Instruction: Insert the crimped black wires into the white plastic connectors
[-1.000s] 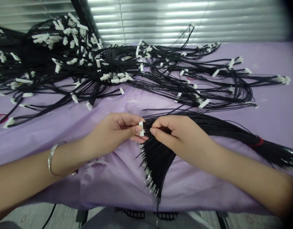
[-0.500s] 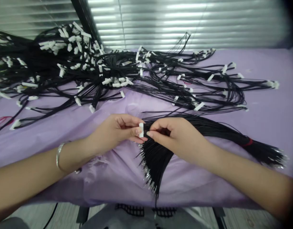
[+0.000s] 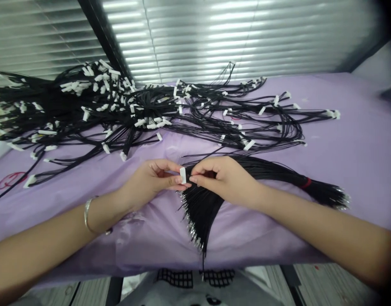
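Between the thumb and fingers of my left hand (image 3: 157, 178) is a white plastic connector housing (image 3: 183, 175), held upright. Just right of it, my right hand (image 3: 222, 174) is closed in a pinch, its fingertips close to the housing's side. What sits in that pinch is too small to make out, perhaps a thin wire. Under both hands lies a bundle of black wires (image 3: 203, 208), fanned out at the left with bare silvery terminals along its end. The bundle runs right to a red tie (image 3: 306, 182) and more metal tips.
A large heap of black cables with white connectors (image 3: 87, 97) spreads across the back of the table. Purple sheeting (image 3: 351, 140) covers the tabletop. Window blinds (image 3: 195, 38) stand behind, and my lap (image 3: 195, 293) is below the front edge.
The camera view has shifted, so the heap appears lower and further left. Both hands keep nearly the same pose around the white connector housing.
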### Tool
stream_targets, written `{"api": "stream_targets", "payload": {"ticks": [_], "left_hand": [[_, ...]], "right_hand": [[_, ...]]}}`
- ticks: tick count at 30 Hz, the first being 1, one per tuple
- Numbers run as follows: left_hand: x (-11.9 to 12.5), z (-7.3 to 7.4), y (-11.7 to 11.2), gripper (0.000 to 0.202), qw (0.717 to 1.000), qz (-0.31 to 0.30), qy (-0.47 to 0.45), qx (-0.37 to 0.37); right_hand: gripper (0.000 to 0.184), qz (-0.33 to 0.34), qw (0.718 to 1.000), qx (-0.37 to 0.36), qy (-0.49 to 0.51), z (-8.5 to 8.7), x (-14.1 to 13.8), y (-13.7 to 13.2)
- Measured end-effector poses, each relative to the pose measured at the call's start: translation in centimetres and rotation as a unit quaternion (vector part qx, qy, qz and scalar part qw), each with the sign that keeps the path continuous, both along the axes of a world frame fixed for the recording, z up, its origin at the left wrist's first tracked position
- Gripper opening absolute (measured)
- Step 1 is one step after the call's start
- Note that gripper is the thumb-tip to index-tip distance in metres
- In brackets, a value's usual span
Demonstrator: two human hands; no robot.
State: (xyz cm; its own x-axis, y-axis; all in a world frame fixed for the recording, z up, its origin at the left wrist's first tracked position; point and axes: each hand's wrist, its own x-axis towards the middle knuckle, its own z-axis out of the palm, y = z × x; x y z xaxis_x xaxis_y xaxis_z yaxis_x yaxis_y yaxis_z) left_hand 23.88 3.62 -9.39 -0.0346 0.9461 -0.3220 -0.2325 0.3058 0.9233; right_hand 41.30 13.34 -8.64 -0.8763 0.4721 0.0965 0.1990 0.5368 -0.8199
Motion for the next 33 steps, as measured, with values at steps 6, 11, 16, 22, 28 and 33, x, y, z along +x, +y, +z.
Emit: {"api": "stream_targets", "payload": {"ticks": [6,11,16,22,28,33], "left_hand": [[0.2,0.3,-0.1,0.013,1.0,0.009,0.018,-0.015],[0.6,1.4,-0.4,0.017,0.999,0.006,0.039,0.001],[0.7,2.8,-0.6,0.016,0.996,0.035,0.071,0.046],[0.7,4.4,0.2,0.009,0.994,0.048,0.04,0.087],[1.8,6.0,1.5,0.018,0.995,0.074,0.06,0.04],[1.9,6.6,2.9,0.012,0.997,0.028,-0.004,-0.076]], "right_hand": [[0.015,0.0,1.0,0.021,0.001,-0.2,0.0,-0.2],[0.014,-0.012,0.993,0.115,0.025,0.3,0.7,-0.5],[0.047,-0.04,0.924,0.374,0.067,1.4,1.7,0.5],[0.028,-0.03,0.897,0.433,-0.088,1.7,1.3,2.9],[0.021,-0.087,0.883,0.451,-0.097,1.4,1.0,3.2],[0.02,-0.131,0.877,0.456,-0.071,1.5,1.5,3.7]]}}
